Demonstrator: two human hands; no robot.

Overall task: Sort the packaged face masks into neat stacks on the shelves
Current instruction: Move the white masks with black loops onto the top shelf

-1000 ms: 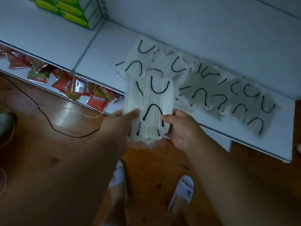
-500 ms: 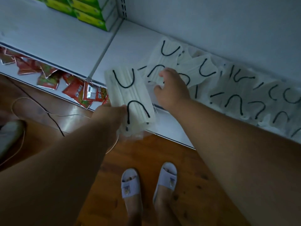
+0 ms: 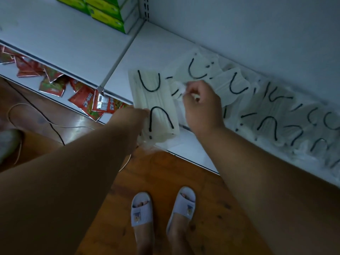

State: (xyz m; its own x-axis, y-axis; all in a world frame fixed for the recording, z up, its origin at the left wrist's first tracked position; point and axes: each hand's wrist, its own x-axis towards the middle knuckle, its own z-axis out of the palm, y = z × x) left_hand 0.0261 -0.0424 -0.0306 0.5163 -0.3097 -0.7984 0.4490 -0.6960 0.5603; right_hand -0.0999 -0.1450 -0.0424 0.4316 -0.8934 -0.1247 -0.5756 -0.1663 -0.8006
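My left hand grips the near end of a small stack of packaged white face masks with black ear loops, held over the front edge of the white shelf. My right hand is on the shelf just right of that stack, its fingers pinching the plastic edge of a loose packaged mask. Several more packaged masks lie scattered in a row along the shelf to the right, overlapping one another. Another packaged mask lies behind my right hand.
Green boxes are stacked at the back of the shelf on the left. Red foil packets lie scattered on the lower shelf. A thin cable runs over the wooden floor. My feet in white slippers stand below the shelf edge.
My right hand let go of the held stack, reached onto the shelf and now pinches a loose mask. My left hand carried the stack leftward and keeps hold of it.
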